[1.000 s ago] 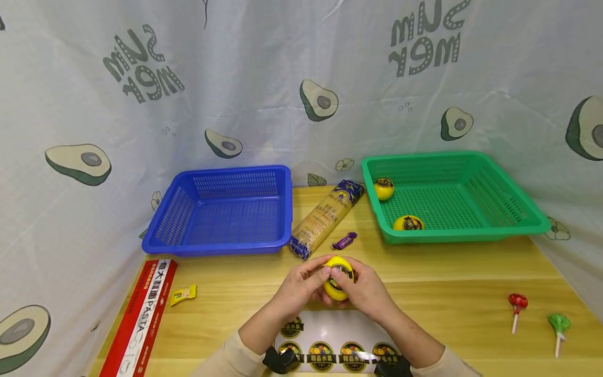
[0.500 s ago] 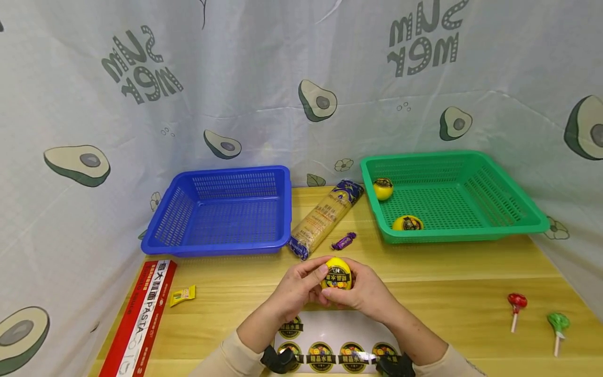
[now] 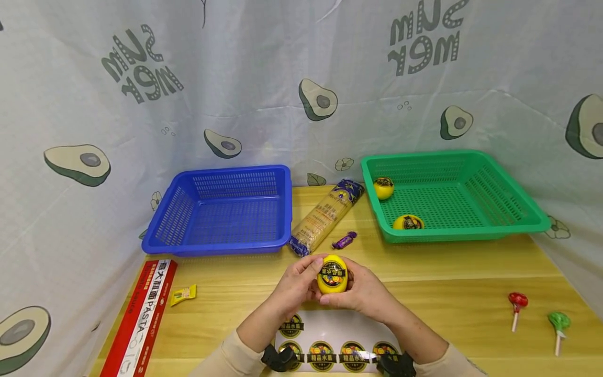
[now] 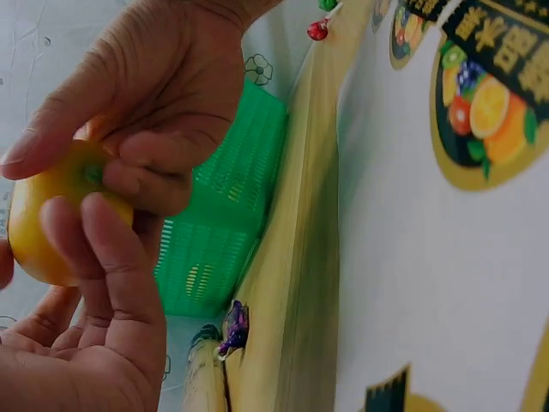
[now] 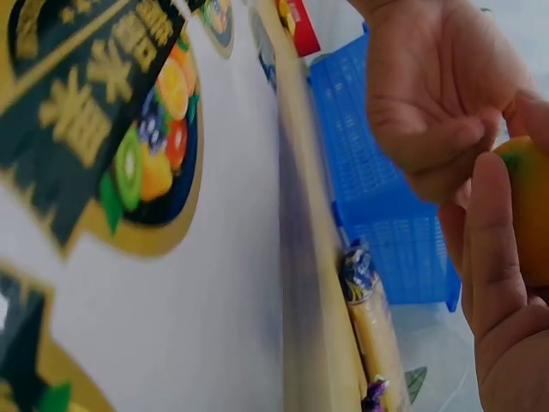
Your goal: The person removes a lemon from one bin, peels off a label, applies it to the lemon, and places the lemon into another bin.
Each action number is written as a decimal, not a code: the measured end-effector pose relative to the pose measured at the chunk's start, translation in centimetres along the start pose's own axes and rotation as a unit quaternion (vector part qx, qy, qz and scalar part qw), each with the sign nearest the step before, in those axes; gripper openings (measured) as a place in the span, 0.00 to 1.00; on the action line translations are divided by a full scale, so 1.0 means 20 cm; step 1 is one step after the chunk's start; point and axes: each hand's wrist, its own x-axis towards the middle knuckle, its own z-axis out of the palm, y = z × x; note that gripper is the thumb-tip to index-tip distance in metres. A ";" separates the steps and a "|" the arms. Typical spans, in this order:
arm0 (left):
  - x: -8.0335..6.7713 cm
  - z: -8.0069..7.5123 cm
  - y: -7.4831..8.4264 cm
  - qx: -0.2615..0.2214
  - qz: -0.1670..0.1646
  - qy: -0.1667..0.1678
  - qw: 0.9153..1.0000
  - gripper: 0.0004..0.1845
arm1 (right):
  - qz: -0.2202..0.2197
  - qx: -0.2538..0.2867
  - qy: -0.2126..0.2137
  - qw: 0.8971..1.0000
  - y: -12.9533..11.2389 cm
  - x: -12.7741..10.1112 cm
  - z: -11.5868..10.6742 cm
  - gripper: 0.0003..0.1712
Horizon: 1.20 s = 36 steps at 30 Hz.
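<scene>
Both hands hold one oval yellow fruit [image 3: 332, 280] above the front middle of the table. A round black and gold label faces up on it. My left hand [image 3: 293, 288] grips its left side, thumb near the label's edge. My right hand [image 3: 367, 290] holds the right and lower side. A green stem end shows on the fruit [image 4: 60, 215] in the left wrist view. Under the hands lies a white sheet of round fruit stickers [image 3: 336, 335], partly covered by the wrists. Two more labelled yellow fruits [image 3: 383, 189] sit in the green basket [image 3: 466, 235].
A blue basket [image 3: 216, 248] stands back left. Between the baskets lie a pasta packet [image 3: 325, 217] and a purple-wrapped candy [image 3: 345, 240]. On the left are a red pasta box [image 3: 138, 319] and a yellow candy [image 3: 183, 295]. Red [image 3: 518, 301] and green lollipops [image 3: 559, 322] lie right.
The fruit has turned and shifted slightly left in the hands. The right thumb has moved off the label to the fruit's lower edge, so the label shows fully. Baskets and other items stay put.
</scene>
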 end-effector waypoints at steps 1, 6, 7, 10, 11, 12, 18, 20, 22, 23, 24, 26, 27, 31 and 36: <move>0.00 0.00 0.00 0.010 0.001 -0.001 1.000 0.27 | 0.003 0.001 0.002 1.000 0.00 0.00 0.00 0.49; 0.01 -0.03 0.02 0.032 0.017 -0.015 0.999 0.27 | 0.040 0.016 0.000 0.999 -0.02 -0.01 -0.03 0.57; 0.01 -0.03 0.02 0.029 0.018 -0.016 0.999 0.27 | 0.048 0.017 -0.004 0.999 -0.03 -0.02 -0.03 0.58; 0.01 -0.05 0.04 0.020 0.021 -0.022 0.999 0.28 | 0.062 0.019 -0.020 0.998 -0.03 -0.05 -0.06 0.57; 0.01 -0.06 0.04 0.018 0.021 -0.024 0.999 0.28 | 0.064 0.020 -0.025 0.997 -0.02 -0.07 -0.07 0.56; 0.01 -0.06 0.04 0.017 0.020 -0.023 0.999 0.28 | 0.066 0.023 -0.029 0.997 -0.02 -0.08 -0.07 0.56; 0.01 -0.07 0.05 0.033 0.030 -0.003 0.999 0.29 | 0.065 0.008 0.010 0.998 0.05 -0.21 -0.14 0.47; 0.01 -0.07 0.05 0.037 0.037 0.005 0.999 0.30 | 0.064 0.006 0.052 0.997 0.07 -0.25 -0.19 0.43; 0.01 -0.06 0.04 0.038 0.043 0.007 0.998 0.30 | 0.056 0.006 0.102 0.993 0.09 -0.28 -0.24 0.39; 0.01 -0.06 0.04 0.038 0.044 0.007 0.998 0.30 | 0.048 0.001 0.130 0.990 0.10 -0.30 -0.27 0.37; 0.01 -0.06 0.04 0.037 0.045 0.008 0.998 0.30 | 0.047 -0.004 0.158 0.986 0.10 -0.31 -0.31 0.35; 0.01 -0.06 0.04 0.037 0.046 0.005 0.998 0.29 | 0.036 -0.010 0.208 0.977 0.12 -0.33 -0.38 0.31; 0.02 -0.06 0.04 0.035 0.048 0.002 0.998 0.30 | 0.032 -0.009 0.231 0.972 0.13 -0.34 -0.42 0.28; 0.02 -0.07 0.03 0.035 0.063 -0.013 0.997 0.33 | 0.028 0.012 0.308 0.951 0.14 -0.35 -0.57 0.27; 0.01 -0.06 0.03 0.043 0.082 -0.023 0.995 0.29 | 0.048 -0.022 0.341 0.939 0.12 -0.36 -0.71 0.41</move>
